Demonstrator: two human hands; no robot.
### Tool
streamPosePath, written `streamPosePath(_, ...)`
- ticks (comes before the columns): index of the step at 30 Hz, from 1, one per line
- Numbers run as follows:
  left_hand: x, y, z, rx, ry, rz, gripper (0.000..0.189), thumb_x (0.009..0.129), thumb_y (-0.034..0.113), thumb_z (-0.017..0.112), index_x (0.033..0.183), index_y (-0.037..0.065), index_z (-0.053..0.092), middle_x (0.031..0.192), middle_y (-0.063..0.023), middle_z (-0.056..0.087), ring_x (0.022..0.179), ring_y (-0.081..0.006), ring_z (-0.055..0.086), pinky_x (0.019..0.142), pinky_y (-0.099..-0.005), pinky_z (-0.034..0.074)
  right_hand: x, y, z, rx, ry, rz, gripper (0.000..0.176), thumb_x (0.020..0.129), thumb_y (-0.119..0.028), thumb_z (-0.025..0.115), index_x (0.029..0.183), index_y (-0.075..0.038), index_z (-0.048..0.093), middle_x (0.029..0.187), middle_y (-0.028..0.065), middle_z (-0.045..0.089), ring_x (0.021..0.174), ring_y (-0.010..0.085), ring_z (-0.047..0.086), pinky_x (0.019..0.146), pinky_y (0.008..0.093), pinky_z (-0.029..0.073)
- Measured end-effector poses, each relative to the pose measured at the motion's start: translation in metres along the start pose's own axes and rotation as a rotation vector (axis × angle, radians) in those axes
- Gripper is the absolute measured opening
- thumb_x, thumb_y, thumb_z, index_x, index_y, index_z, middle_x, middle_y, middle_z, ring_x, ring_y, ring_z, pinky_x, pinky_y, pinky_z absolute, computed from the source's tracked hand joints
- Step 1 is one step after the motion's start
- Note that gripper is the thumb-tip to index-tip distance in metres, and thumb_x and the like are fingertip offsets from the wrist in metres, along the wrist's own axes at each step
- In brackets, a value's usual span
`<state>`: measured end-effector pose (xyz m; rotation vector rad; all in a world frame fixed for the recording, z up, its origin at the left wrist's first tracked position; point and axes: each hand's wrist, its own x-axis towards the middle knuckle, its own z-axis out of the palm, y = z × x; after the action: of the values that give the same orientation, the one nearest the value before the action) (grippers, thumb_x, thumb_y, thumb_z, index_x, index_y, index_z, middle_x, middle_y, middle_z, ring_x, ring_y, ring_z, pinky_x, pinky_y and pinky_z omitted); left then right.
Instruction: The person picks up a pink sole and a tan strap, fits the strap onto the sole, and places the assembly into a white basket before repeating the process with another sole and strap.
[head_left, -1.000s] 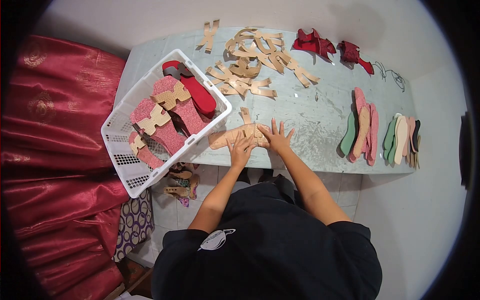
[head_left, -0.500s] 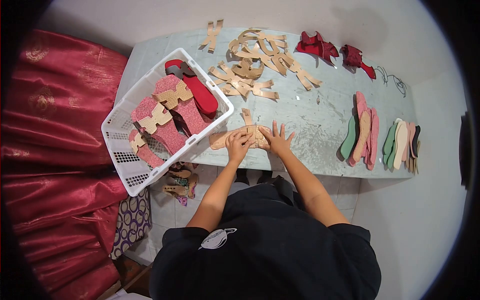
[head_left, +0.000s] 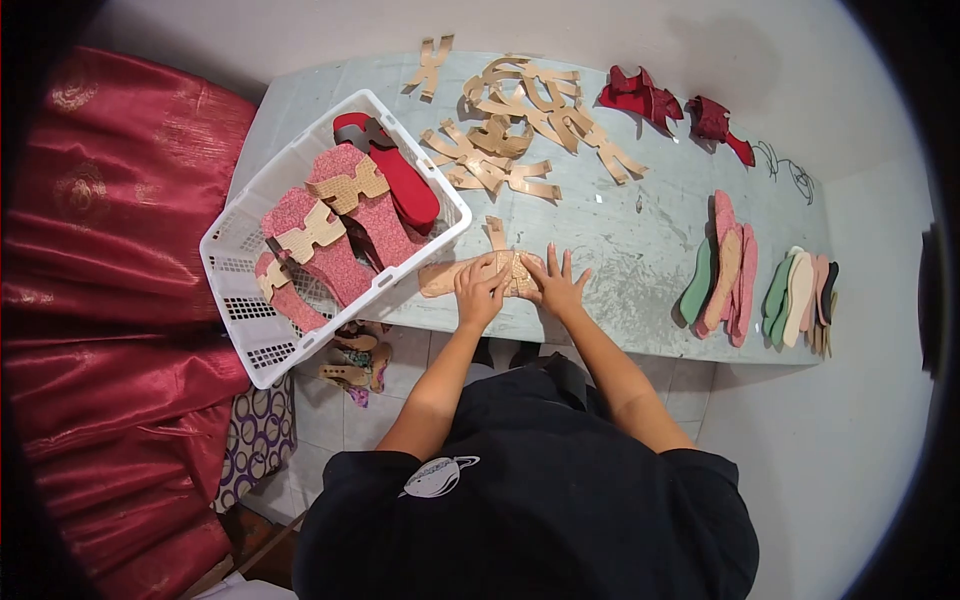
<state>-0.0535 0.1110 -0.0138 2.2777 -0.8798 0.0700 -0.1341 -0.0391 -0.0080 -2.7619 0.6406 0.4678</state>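
A tan sole (head_left: 440,278) lies flat at the table's front edge, with a tan strap piece (head_left: 496,234) across it, one end sticking out beyond the sole's far side. My left hand (head_left: 481,292) rests on the middle of the sole and strap, its fingers bent and drawn together; whether they pinch anything is hidden. On the sole's right end, my right hand (head_left: 558,284) presses with the thumb side, its fingers spread apart and holding nothing.
A white basket (head_left: 455,222) with pink and red sandals stands left. Tan straps (head_left: 492,170) lie at the back, red uppers (head_left: 650,105) and dark cord (head_left: 790,172) at back right. Green soles (head_left: 697,285), pink soles (head_left: 745,285) and cream soles (head_left: 798,290) lie right.
The whole view has shifted slightly. Both hands stay on the sole and strap, with only a slight change in the left fingers.
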Motion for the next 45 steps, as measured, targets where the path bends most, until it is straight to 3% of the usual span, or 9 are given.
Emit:
streamPosePath(2,0.000,0.002,-0.003,-0.004,-0.029,0.008,0.029,0.073,0.020,0.062,0.102,0.020,0.065,0.107,-0.0071,0.053,0.104,-0.0240,0.045,0.092,-0.0382,0.028,0.001,0.000,-0.003,0.001,-0.014,-0.007,0.074,0.065,-0.068,0.049,0.131,-0.050,0.019,0.146,0.0080,0.004,0.132,0.0379,0.004,0.089,0.0735,0.000)
streamPosePath(10,-0.011,0.001,0.007,0.086,-0.041,-0.019,0.031,0.075,0.023,0.060,0.105,0.018,0.063,0.125,-0.0067,0.046,0.112,-0.0269,0.041,0.100,-0.0442,0.023,0.000,-0.002,-0.006,0.023,-0.029,0.017,0.074,0.065,-0.070,0.047,0.131,-0.050,0.019,0.146,0.0073,0.003,0.132,0.0370,0.004,0.088,0.0739,-0.001)
streamPosePath(12,-0.011,0.002,0.009,0.087,-0.036,-0.038,0.030,0.075,0.024,0.060,0.105,0.018,0.063,0.129,-0.0061,0.044,0.114,-0.0273,0.040,0.100,-0.0451,0.021,0.001,-0.002,-0.009,-0.027,-0.096,0.009,0.074,0.068,-0.068,0.045,0.133,-0.048,0.014,0.146,0.0094,0.000,0.132,0.0395,0.003,0.087,0.0748,0.004)
streamPosePath(17,-0.007,-0.005,0.004,0.136,-0.069,0.038,0.030,0.078,0.030,0.059,0.106,0.020,0.063,0.132,-0.0037,0.040,0.118,-0.0264,0.038,0.099,-0.0463,0.021,0.002,0.001,0.006,-0.037,0.022,-0.023,0.075,0.065,-0.069,0.046,0.131,-0.050,0.017,0.146,0.0108,0.004,0.131,0.0405,0.007,0.088,0.0736,0.000)
streamPosePath(24,-0.002,-0.013,0.006,0.212,-0.111,0.137,0.042,0.077,0.035,0.058,0.117,0.021,0.055,0.134,-0.0026,0.038,0.118,-0.0239,0.037,0.096,-0.0507,0.019,0.003,0.003,0.009,-0.098,0.102,-0.063,0.077,0.064,-0.066,0.051,0.131,-0.049,0.019,0.145,0.0119,0.009,0.130,0.0421,0.010,0.088,0.0739,0.003)
streamPosePath(29,0.007,-0.012,0.009,0.150,-0.177,-0.036,0.063,0.074,0.042,0.060,0.131,0.028,0.036,0.129,0.0012,0.041,0.119,-0.0187,0.037,0.093,-0.0488,0.018,0.004,0.002,0.000,-0.073,0.067,-0.065,0.076,0.064,-0.063,0.055,0.131,-0.049,0.021,0.145,0.0109,0.008,0.130,0.0424,0.009,0.088,0.0743,0.002)
streamPosePath(36,0.011,-0.009,0.003,0.099,-0.159,-0.045,0.062,0.070,0.040,0.064,0.126,0.022,0.045,0.123,0.0009,0.045,0.116,-0.0188,0.039,0.089,-0.0484,0.020,0.002,0.000,-0.005,-0.047,-0.016,-0.028,0.065,0.074,-0.060,0.046,0.132,-0.046,0.021,0.145,0.0119,0.003,0.130,0.0441,0.000,0.084,0.0766,-0.001)
streamPosePath(42,0.011,-0.003,0.002,0.110,-0.179,-0.101,0.060,0.071,0.043,0.061,0.127,0.030,0.043,0.123,0.0014,0.046,0.113,-0.0173,0.042,0.086,-0.0437,0.022,0.005,0.002,0.000,-0.061,0.006,-0.056,0.064,0.075,-0.061,0.045,0.132,-0.046,0.021,0.145,0.0129,0.004,0.131,0.0419,0.002,0.085,0.0760,-0.001)
streamPosePath(45,0.012,-0.004,0.003,0.185,-0.128,-0.012,0.057,0.071,0.042,0.062,0.125,0.032,0.046,0.119,0.0005,0.048,0.110,-0.0193,0.043,0.084,-0.0456,0.023,0.006,0.004,0.000,-0.082,0.025,-0.082,0.064,0.074,-0.061,0.045,0.132,-0.046,0.022,0.145,0.0136,0.005,0.131,0.0407,0.003,0.085,0.0756,-0.001)
